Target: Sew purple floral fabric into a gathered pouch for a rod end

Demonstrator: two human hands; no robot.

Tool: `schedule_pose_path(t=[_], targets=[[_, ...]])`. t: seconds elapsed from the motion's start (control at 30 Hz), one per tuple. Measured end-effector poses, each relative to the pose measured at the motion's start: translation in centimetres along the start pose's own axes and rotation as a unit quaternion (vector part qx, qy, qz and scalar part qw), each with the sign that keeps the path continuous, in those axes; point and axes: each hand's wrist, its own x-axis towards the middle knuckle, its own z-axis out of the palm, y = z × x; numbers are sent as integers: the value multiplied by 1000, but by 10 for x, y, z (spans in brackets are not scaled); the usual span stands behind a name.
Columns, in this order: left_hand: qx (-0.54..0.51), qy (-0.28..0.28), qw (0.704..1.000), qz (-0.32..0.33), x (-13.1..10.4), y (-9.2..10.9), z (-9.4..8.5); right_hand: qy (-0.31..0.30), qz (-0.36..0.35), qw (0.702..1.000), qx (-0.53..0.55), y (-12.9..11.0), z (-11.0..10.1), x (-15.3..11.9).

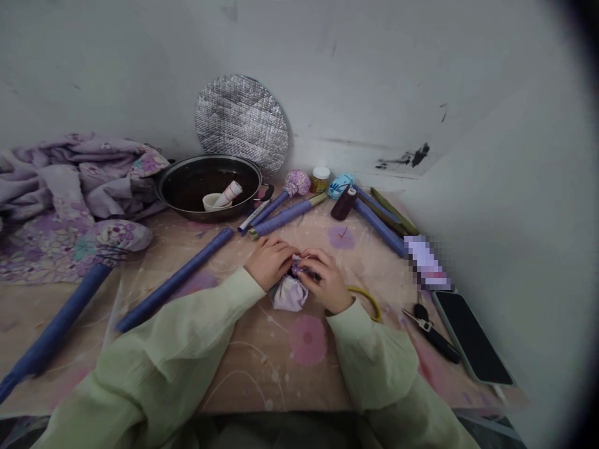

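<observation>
My left hand [270, 262] and right hand [329, 285] pinch a gathered lilac cloth bundle [290, 296] just below the frame's centre. Above lie a blue-wrapped stick [285, 217] and a dark pan [187, 187]; at lower right, a phone [473, 337]. Any lettering on the jar [319, 181] is too small to read. A flowered tablecloth [262, 358] meets a grey, scuffed wall [355, 68].

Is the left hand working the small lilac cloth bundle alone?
No, the left hand and the right hand both grip the gathered part of the cloth bundle.
</observation>
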Motion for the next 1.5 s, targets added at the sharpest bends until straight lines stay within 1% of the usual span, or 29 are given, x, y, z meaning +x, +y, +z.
schedule_pose_path(t=[0.13,0.2,0.3,0.37,0.43,0.5,0.63,0.8,0.93,1.03,1.13,1.23,1.3,1.37,1.5], targets=[[-35,7,999,-10,2,-1,-1,7,-11,1000,8,1,1,0],[-38,16,999,-9,2,-2,-1,31,-15,999,10,2,2,-1],[-34,42,998,-21,0,-4,2,74,-13,997,13,4,3,-2],[-52,56,996,-38,0,-6,5,93,-8,995,18,4,4,-3],[-82,54,994,-53,0,-7,7,103,-1,994,31,4,3,-3],[-100,47,992,-56,0,-7,8,96,5,994,52,3,0,-3],[-83,28,995,-38,0,-7,6,50,13,994,98,2,-8,-3],[-59,0,998,-23,0,-11,6,34,38,992,115,7,-13,-3],[-61,18,998,4,-1,-13,10,26,53,993,105,9,-13,-4],[-51,37,998,0,-1,-14,12,18,68,995,75,8,-12,-4],[-56,36,998,12,-1,-13,15,24,96,994,52,7,-9,-5],[-57,28,997,34,0,-11,16,42,105,992,48,7,-7,-5],[-43,28,998,23,0,-9,15,56,104,992,34,6,-8,-6],[-25,36,999,-8,0,-8,13,55,106,993,22,7,-10,-6],[-7,43,997,-57,0,-7,12,7,126,991,44,13,-14,-7]])
